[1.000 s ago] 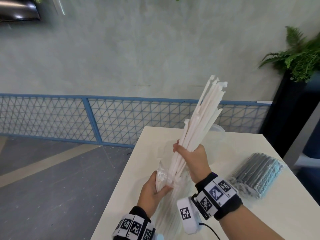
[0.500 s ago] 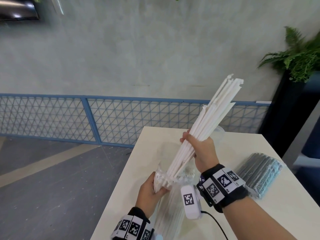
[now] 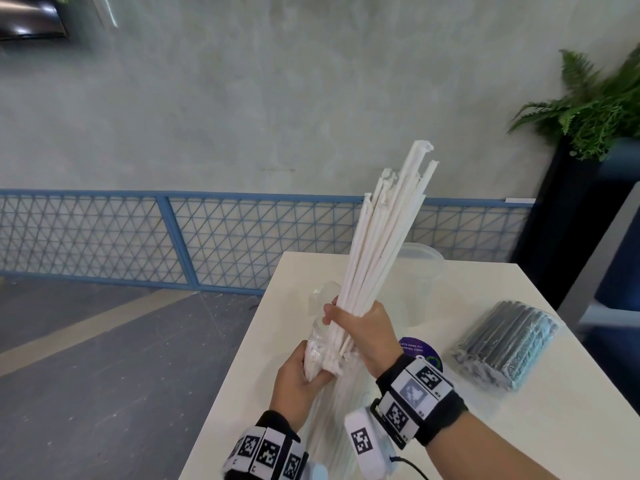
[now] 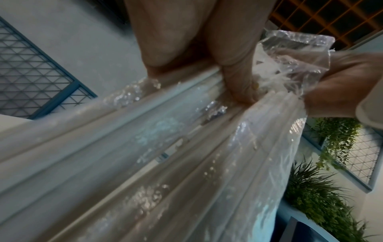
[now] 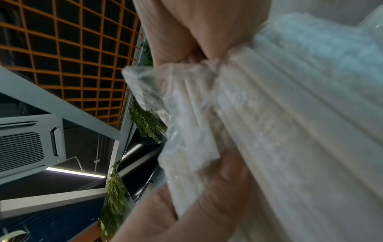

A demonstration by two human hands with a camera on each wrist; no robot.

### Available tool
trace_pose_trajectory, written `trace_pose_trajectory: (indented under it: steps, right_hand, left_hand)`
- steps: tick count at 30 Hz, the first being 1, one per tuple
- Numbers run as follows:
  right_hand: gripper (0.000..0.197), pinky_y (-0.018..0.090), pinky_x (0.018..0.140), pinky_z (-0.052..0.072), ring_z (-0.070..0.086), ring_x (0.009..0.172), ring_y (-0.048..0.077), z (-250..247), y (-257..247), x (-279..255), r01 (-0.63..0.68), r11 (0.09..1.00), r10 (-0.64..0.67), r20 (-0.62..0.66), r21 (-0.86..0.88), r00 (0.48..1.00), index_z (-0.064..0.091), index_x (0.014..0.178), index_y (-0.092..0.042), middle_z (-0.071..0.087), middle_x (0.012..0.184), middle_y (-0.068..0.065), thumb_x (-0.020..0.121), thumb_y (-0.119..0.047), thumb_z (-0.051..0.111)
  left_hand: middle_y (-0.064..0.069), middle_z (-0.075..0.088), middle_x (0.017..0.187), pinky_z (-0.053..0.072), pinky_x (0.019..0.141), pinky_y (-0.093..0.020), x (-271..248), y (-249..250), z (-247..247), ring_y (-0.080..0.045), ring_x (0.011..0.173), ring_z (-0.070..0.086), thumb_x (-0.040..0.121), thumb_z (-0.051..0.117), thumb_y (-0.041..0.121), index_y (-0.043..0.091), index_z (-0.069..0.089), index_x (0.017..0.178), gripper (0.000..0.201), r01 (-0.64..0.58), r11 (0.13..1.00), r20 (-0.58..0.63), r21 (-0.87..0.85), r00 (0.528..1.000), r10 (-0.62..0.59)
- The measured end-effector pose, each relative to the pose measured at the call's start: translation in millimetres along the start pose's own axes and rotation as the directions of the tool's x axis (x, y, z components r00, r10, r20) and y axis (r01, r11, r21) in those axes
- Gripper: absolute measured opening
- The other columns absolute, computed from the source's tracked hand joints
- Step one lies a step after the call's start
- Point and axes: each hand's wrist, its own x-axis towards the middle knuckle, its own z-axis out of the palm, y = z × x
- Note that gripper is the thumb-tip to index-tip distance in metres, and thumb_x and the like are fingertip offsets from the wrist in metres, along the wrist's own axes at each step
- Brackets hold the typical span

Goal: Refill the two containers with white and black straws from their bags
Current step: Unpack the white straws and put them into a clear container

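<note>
My right hand [image 3: 360,332] grips a thick bundle of white straws [image 3: 381,244] near its lower end, tips pointing up and slightly right above the white table [image 3: 519,427]. My left hand [image 3: 298,379] holds the clear plastic bag [image 3: 317,355] of white straws at its mouth, just below the right hand. In the left wrist view the left fingers [image 4: 238,78] pinch the crinkled bag [image 4: 290,54] against straws inside it. The right wrist view shows the right fingers [image 5: 207,196] curled round the straws [image 5: 290,131]. A clear container [image 3: 420,268] stands behind the bundle. A bag of black straws [image 3: 505,344] lies right.
A purple round sticker [image 3: 419,351] lies on the table beside my right wrist. The table's left edge drops to a grey floor [image 3: 86,375]. A blue mesh fence [image 3: 207,237] runs behind. A dark planter with ferns [image 3: 588,109] stands at the far right.
My right hand has swung the bundle of white straws back from its rightward lean to steeper, and drawn it closer to my left hand, which keeps holding the bag.
</note>
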Motion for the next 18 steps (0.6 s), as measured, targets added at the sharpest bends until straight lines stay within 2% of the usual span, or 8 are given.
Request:
trace_pose_trajectory:
  steps: [4,6,11,13,15,18]
  right_hand:
    - [0.016,0.041,0.078,0.051,0.061,0.070,0.023,-1.8,-12.2,7.2,0.036,0.997,-0.033,-0.035,0.073,0.999,0.065,0.065,-0.013,0.064,0.060,0.002,0.079,-0.008,0.069]
    - [0.014,0.040,0.075,0.050,0.060,0.068,0.024,-5.5,-23.1,15.6,0.068,0.990,-0.061,-0.058,0.127,0.996,0.063,0.068,-0.011,0.063,0.057,-0.001,0.081,-0.006,0.067]
    - [0.012,0.022,0.050,0.048,0.057,0.053,0.015,-21.6,-51.4,44.0,0.100,0.971,-0.067,-0.153,0.217,0.986,0.056,0.073,-0.004,0.056,0.061,0.008,0.084,-0.004,0.063]
    - [0.017,0.019,0.044,0.044,0.054,0.050,0.014,-29.9,-59.5,54.8,0.098,0.969,-0.056,-0.184,0.229,0.981,0.055,0.068,-0.006,0.055,0.061,0.008,0.084,-0.005,0.061]
    - [0.018,0.022,0.046,0.046,0.055,0.049,0.014,-38.2,-65.1,64.6,0.105,0.965,-0.050,-0.223,0.239,0.974,0.056,0.066,-0.008,0.057,0.056,0.004,0.084,-0.006,0.061]
    - [0.012,0.024,0.048,0.046,0.055,0.048,0.016,-49.4,-68.7,76.6,0.119,0.977,-0.067,-0.276,0.178,0.959,0.057,0.073,-0.006,0.058,0.057,0.005,0.083,-0.008,0.062]
  left_hand:
    - [0.003,0.073,0.089,0.051,0.073,-0.018,-0.4,2.9,-4.1,-0.010,0.084,0.067,0.078,0.073,0.010,0.024,0.061,0.098,0.028,-0.021,1.000,0.010,0.019,1.000,0.021]
    - [0.003,0.073,0.090,0.049,0.072,-0.013,-0.9,2.7,-7.5,-0.007,0.084,0.067,0.077,0.073,0.010,0.019,0.061,0.099,0.027,-0.023,0.999,0.003,0.028,1.000,0.023]
    - [0.007,0.071,0.094,0.046,0.072,-0.007,1.1,-1.6,-14.7,0.000,0.086,0.065,0.079,0.072,0.012,0.025,0.060,0.100,0.028,0.000,0.999,-0.055,0.053,0.998,0.003]
    - [0.008,0.070,0.095,0.046,0.071,-0.007,2.3,-1.5,-16.8,0.002,0.083,0.064,0.080,0.071,0.013,0.029,0.058,0.097,0.027,0.001,0.999,-0.090,0.051,0.996,0.004]
    - [0.008,0.069,0.094,0.047,0.072,-0.009,3.4,-2.2,-18.8,0.004,0.081,0.062,0.080,0.070,0.013,0.031,0.058,0.093,0.026,0.007,0.999,-0.123,0.046,0.992,-0.001]
    - [0.003,0.070,0.097,0.048,0.080,-0.021,5.5,-6.6,-21.3,-0.009,0.091,0.065,0.081,0.070,0.016,0.026,0.060,0.098,0.021,0.031,0.999,-0.162,0.022,0.986,-0.027]
